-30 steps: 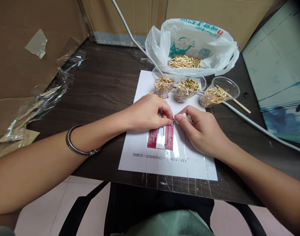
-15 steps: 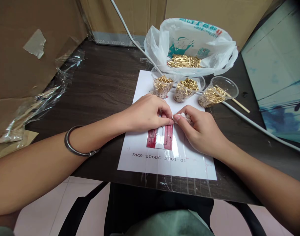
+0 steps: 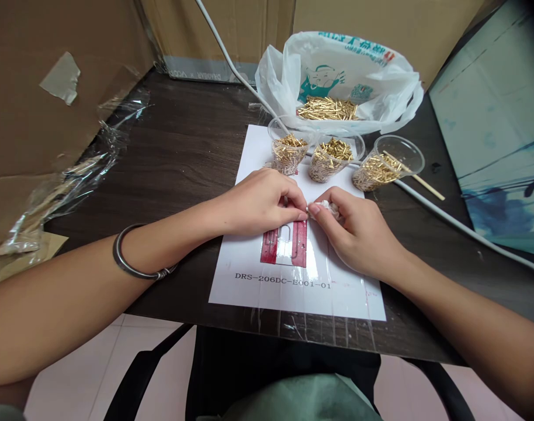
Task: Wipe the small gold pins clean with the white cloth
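Note:
My left hand (image 3: 269, 202) is closed over the upper part of the printed sheet (image 3: 245, 292), thumb and forefinger pinched together. What sits between those fingertips is too small to make out. Just right of it, my right hand (image 3: 359, 234) is closed on a crumpled white tissue (image 3: 328, 207), and the fingertips of both hands nearly meet. Below them the sheet shows a red and white picture (image 3: 283, 245), partly covered by my left hand. Clear tape runs over the sheet's lower part.
Three clear cups of small brass pins (image 3: 290, 155), (image 3: 330, 161), (image 3: 376, 172) stand beyond my hands, the right one tilted with a wooden stick (image 3: 427, 187). Behind is a plastic bag (image 3: 337, 126) of brass pins. A white cable (image 3: 468, 233) crosses the dark table (image 3: 170, 146); cardboard (image 3: 74, 29) stands left.

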Motion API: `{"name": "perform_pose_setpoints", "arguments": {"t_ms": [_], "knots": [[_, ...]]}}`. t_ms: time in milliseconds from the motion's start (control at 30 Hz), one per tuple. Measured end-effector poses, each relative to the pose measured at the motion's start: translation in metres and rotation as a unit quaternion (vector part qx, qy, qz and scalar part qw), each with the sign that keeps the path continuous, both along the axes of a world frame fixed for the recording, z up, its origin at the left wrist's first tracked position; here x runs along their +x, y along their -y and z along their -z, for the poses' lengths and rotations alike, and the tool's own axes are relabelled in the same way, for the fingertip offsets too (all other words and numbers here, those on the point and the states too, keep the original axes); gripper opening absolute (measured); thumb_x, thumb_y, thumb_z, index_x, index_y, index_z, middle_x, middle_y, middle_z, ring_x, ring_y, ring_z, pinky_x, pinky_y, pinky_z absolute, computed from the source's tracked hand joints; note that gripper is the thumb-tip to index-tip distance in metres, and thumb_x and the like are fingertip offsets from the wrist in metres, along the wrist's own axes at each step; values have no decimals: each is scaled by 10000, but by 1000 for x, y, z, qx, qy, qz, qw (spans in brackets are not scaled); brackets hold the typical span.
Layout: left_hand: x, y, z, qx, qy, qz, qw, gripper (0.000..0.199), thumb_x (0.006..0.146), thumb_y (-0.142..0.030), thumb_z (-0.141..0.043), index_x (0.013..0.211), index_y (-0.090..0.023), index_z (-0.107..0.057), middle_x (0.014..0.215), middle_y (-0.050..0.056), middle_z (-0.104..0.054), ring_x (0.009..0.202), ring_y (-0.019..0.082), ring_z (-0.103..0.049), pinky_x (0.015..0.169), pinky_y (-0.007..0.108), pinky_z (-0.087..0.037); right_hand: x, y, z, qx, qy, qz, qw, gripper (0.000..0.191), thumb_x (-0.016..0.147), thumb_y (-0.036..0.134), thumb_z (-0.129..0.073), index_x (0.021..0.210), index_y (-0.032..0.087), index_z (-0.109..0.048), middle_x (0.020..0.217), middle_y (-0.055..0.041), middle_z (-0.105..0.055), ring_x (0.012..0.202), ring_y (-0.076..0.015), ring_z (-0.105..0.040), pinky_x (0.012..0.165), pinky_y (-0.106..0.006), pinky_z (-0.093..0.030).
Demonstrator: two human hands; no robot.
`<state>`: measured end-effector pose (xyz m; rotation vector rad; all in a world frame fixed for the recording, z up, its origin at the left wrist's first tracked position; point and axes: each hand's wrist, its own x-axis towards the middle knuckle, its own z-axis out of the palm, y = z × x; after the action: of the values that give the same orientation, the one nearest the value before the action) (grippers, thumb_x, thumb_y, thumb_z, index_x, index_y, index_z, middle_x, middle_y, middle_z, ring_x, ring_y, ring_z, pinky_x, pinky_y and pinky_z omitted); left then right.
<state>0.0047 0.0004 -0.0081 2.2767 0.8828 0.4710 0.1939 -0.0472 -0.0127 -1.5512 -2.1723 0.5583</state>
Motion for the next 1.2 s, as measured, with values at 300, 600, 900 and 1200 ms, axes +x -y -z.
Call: {"name": "perform_pose_setpoints", "arguments": {"t_ms": [300, 600, 900, 1200], "knots": [[-1, -3, 0, -33, 7, -12, 999, 178, 779, -267, -625, 854, -168, -753, 745, 30, -706, 656, 112, -590, 586, 225, -409, 0, 2, 1, -2, 0, 2, 1000, 234, 901, 371, -478, 810, 176, -570, 554, 29, -491, 498, -104, -408, 514, -257, -251], [-1, -3, 3, -49, 26, -14, 998, 170, 770, -269, -634, 832, -165, -752, 774, 38, -714, 684, 122, -614, 598, 230, -424, 1, 0, 1, 2, -2, 1, 1000, 230, 902, 367, -480, 808, 176, -567, 558, 30, -494, 502, -103, -413, 516, -256, -259], [-1, -2, 2, -45, 9, -19, 999, 184, 780, -265, -612, 852, -171, -754, 792, 39, -717, 687, 122, -611, 586, 230, -413, 0, 0, 2, 5, 3, -3, 1000, 236, 906, 372, -474, 821, 172, -565, 561, 30, -494, 510, -104, -418, 513, -256, -259], [-1, -3, 1, -38, 2, 0, 999, 186, 779, -249, -607, 857, -161, -751, 767, 33, -713, 686, 120, -613, 598, 232, -415, 1, 1, 2, 9, 11, -5, 1000, 233, 912, 365, -467, 822, 173, -562, 563, 32, -492, 513, -100, -410, 513, -257, -254]]}}
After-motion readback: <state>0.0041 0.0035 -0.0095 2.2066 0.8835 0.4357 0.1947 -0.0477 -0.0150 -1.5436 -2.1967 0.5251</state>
